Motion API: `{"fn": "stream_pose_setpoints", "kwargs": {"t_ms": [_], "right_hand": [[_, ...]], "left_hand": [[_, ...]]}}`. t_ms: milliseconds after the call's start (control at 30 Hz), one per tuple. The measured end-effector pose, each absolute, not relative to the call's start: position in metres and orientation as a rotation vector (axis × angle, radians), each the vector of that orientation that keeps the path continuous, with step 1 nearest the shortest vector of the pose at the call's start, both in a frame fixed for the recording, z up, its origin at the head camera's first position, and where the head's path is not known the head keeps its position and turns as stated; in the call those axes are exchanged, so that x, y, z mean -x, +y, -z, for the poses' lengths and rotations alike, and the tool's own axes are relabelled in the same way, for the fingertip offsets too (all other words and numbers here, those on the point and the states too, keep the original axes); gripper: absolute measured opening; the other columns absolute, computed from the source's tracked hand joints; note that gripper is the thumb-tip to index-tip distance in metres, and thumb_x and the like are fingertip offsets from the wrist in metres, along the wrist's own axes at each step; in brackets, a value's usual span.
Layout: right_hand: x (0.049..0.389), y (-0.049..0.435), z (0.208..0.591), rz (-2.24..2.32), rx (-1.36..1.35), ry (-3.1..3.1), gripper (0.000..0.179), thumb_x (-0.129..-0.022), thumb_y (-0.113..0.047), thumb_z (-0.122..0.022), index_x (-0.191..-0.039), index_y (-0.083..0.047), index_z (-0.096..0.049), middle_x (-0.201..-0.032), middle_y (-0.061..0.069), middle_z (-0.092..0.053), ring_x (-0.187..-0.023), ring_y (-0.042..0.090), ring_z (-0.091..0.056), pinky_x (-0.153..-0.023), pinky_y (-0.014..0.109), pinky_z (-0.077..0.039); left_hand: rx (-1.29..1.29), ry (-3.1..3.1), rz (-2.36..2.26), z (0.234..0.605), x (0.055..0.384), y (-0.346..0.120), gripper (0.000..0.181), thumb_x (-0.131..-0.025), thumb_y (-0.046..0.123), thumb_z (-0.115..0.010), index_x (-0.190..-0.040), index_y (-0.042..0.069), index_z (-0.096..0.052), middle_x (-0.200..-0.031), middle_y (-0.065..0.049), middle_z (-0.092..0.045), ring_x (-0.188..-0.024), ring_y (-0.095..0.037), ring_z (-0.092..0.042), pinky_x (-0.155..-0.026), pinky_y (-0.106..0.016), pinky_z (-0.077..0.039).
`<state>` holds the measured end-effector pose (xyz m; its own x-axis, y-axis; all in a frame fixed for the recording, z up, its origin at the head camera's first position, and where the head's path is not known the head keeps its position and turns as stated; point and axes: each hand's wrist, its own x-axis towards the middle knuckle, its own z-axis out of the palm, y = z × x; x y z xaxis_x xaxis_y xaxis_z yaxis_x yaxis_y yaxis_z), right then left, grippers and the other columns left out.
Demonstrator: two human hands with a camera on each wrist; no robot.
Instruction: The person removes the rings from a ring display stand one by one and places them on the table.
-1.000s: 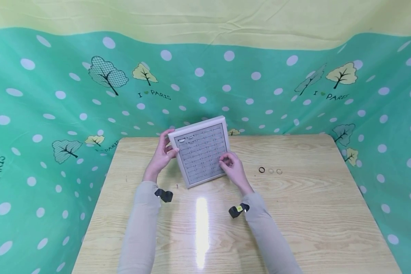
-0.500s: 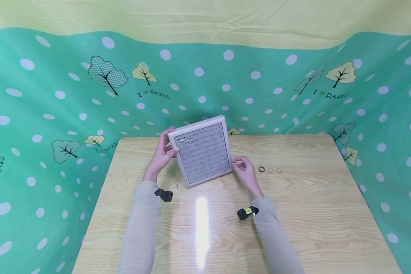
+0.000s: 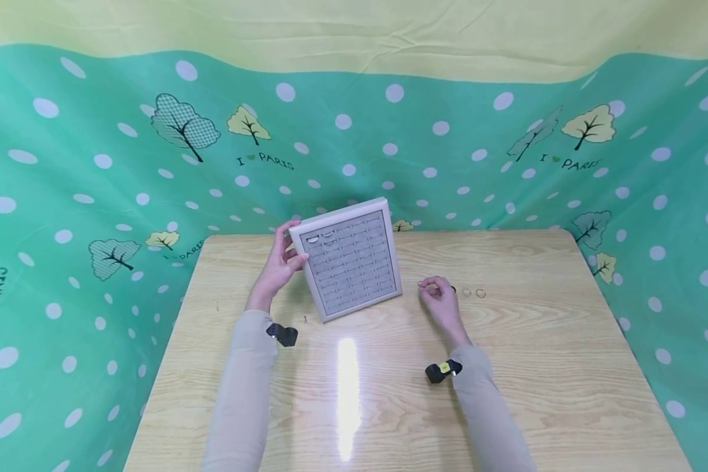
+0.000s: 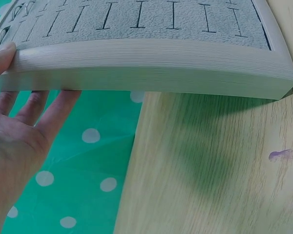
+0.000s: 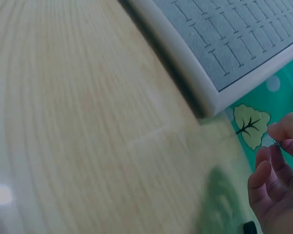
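Note:
A ring display tray point(image 3: 358, 259) with a pale frame and grey slotted padding is tilted up near the table's back edge. My left hand point(image 3: 275, 270) grips its upper left side, thumb on the front of the frame and fingers behind, as the left wrist view also shows. Several rings point(image 3: 328, 235) sit in the slots at its upper left corner. Right of the tray, my right hand point(image 3: 440, 301) pinches a small silvery ring point(image 5: 277, 143) between thumb and fingertip, above the table. A dark ring point(image 3: 453, 289) is partly hidden behind that hand.
Two thin light rings, a nearer ring point(image 3: 467, 293) and a farther ring point(image 3: 480, 293), lie on the wooden table point(image 3: 543, 367) to the right. A small purplish bit point(image 4: 281, 155) lies below the tray's left side. A green dotted cloth point(image 3: 342, 151) hangs behind the table.
My right hand has moved right, away from the tray's front and over to near the loose rings. The left hand and the tray have stayed in place.

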<state>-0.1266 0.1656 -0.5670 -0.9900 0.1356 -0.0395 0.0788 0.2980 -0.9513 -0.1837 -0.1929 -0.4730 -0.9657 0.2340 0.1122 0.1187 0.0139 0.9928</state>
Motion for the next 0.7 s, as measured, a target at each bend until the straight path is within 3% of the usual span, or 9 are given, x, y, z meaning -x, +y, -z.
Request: {"fn": "stream_pose_setpoints", "kwargs": {"t_ms": [367,700], "right_hand": [[0.108,0.181,0.582,-1.742,0.267,-2.495,0.012,-0.088,-0.001,-0.065,-0.100,0.002,-0.063,-0.106,0.015,-0.057,-0.084,0.019,-0.055,-0.073,0.024,-0.047],[0.103,0.196,0.584,-1.679,0.255,-2.478,0.012,-0.088,0.001,-0.065,-0.099,0.005,-0.064,-0.114,0.018,-0.054,-0.080,0.018,-0.055,-0.069,0.015,-0.046]], "left_hand": [[-0.377,2.178,-2.108,0.472,0.184,-0.194,0.073,-0.090,-0.016,-0.049,-0.149,0.016,-0.021,-0.136,-0.024,-0.042,-0.112,-0.040,-0.053,-0.075,-0.039,-0.057],[-0.387,2.172,-2.113,0.473,0.184,-0.193,0.073,-0.090,-0.016,-0.049,-0.148,0.018,-0.022,-0.136,-0.023,-0.043,-0.109,-0.036,-0.055,-0.075,-0.039,-0.058]]}}
